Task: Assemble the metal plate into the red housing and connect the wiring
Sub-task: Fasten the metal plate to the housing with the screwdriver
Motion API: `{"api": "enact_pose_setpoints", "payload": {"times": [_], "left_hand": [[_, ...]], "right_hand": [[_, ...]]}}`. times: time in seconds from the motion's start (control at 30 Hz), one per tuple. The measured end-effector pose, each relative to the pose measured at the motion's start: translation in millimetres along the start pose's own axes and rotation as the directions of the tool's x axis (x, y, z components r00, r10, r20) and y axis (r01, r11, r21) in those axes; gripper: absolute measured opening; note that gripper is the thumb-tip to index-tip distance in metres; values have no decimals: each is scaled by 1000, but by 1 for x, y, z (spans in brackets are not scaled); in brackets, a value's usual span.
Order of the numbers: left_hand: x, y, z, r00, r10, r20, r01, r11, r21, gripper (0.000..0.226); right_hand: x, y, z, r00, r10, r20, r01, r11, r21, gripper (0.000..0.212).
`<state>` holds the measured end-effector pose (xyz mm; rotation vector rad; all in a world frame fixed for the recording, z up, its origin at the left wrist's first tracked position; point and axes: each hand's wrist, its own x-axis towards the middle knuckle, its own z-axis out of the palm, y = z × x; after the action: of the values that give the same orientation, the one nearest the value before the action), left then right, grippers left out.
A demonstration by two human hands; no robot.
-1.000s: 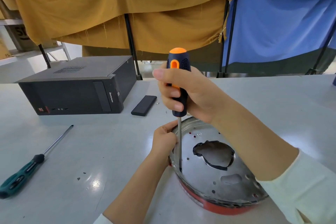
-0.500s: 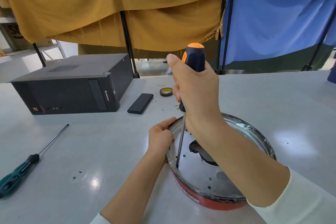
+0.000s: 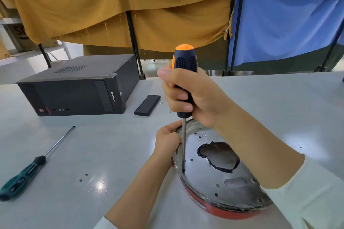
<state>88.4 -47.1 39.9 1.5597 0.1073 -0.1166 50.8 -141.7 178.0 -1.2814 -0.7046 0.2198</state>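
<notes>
I see the metal plate (image 3: 219,171) seated in the red housing (image 3: 229,212) on the bench (image 3: 93,154). My right hand (image 3: 193,96) fingers clamp the screwdriver (image 3: 183,83) upright, tip at the plate's left edge, likely to drive a screw. My left hand (image 3: 167,141) grips the rim, steadying it.

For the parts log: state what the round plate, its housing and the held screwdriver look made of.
Plate: bare polished metal, mirror reflections. Housing: glossy red, plastic or painted metal, unclear. Screwdriver: steel shaft, textured black-and-orange handle, probably rubberised plastic.
</notes>
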Motion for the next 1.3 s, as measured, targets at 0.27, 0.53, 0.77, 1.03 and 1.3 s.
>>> {"api": "enact_pose_setpoints", "payload": {"times": [0.27, 0.53, 0.77, 1.03, 1.3], "left_hand": [[3, -4, -1, 996, -52, -66, 52, 999, -1, 46], [1, 1, -1, 999, -48, 5, 48, 997, 53, 66], [-2, 8, -4, 999, -37, 24, 36, 999, 39, 67], [-5, 10, -7, 1000, -1, 22, -1, 997, 73, 64], [2, 7, -15, 999, -32, -22, 33, 999, 38, 64]], "right_hand": [[-3, 6, 15, 858, -138, -495, 42, 979, -200, 29], [-10, -17, -9, 996, -50, -68, -16, 677, -736, 39], [-8, -18, -12, 971, -158, -178, -49, 600, -798, 39], [4, -44, -17, 983, -84, -166, -47, 754, -656, 18], [-20, -36, -49, 839, -375, -393, 93, 812, -576, 27]]}}
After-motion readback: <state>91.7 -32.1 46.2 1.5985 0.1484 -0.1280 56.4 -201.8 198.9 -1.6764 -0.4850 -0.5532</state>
